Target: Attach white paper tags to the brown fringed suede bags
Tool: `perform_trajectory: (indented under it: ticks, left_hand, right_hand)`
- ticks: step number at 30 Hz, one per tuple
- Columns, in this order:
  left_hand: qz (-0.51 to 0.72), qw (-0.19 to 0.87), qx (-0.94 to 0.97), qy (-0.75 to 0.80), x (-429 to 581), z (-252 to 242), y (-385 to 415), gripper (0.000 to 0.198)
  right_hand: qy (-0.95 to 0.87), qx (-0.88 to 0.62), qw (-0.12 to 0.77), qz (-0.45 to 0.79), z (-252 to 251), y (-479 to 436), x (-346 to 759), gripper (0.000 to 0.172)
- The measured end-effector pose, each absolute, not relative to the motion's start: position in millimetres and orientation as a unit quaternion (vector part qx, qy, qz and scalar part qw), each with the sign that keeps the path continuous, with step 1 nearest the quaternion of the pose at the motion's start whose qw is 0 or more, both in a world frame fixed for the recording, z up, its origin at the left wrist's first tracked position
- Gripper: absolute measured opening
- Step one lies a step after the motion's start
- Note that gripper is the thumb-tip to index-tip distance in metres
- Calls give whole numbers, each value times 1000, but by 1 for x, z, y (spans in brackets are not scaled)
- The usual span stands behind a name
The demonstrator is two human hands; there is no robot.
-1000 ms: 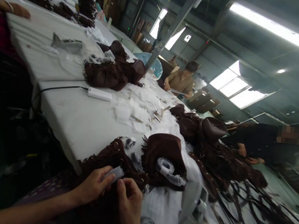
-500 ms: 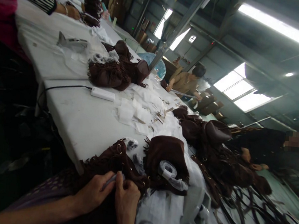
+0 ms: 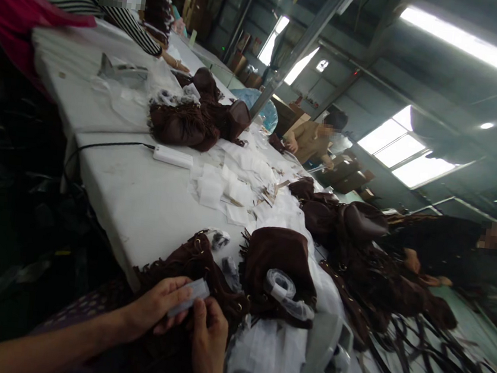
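My left hand (image 3: 163, 305) grips a small, flat, translucent plastic packet (image 3: 191, 297) between thumb and fingers. At the packet's lower right edge, my right hand (image 3: 211, 326) has its thumb and forefinger pinched together; some of its fingers are hidden. Just beyond both hands lies a dark brown fringed bag (image 3: 190, 258) with metal eyelets, partly on my lap. Beside it, a second brown bag (image 3: 274, 252) lies on the table with a coiled, plastic-wrapped strap (image 3: 281, 284) on top.
The white-covered table (image 3: 117, 195) holds white paper pieces (image 3: 212, 188), a white power strip (image 3: 173, 156) and brown bags (image 3: 183, 125). More bags (image 3: 361, 220) and dark straps (image 3: 418, 349) lie right. A person in striped sleeves (image 3: 132, 28) reaches across the far left; others work beyond.
The packet has turned so that its flat face shows, and my right hand has dropped slightly. At the far left, the person in striped sleeves has leaned in and reached further right.
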State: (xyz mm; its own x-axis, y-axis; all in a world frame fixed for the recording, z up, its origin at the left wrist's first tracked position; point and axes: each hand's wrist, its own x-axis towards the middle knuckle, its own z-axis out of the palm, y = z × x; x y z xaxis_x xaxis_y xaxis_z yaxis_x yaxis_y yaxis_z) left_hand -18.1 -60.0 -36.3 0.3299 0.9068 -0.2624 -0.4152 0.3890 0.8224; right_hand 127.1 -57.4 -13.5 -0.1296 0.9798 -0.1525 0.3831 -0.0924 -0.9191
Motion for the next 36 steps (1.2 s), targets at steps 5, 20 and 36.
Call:
perform_trajectory:
  ticks: [5, 20, 36]
  left_hand:
    - [427, 802, 246, 337, -21, -32, -55, 36]
    - [443, 751, 353, 339, -16, -43, -62, 41]
    - [392, 699, 390, 454, -24, -60, -81, 38]
  right_hand:
    - [-577, -564, 327, 493, -20, -58, 128, 33]
    - [-440, -573, 408, 558, -31, -56, 119, 44]
    - [-287, -803, 522, 27, 25, -96, 304, 58]
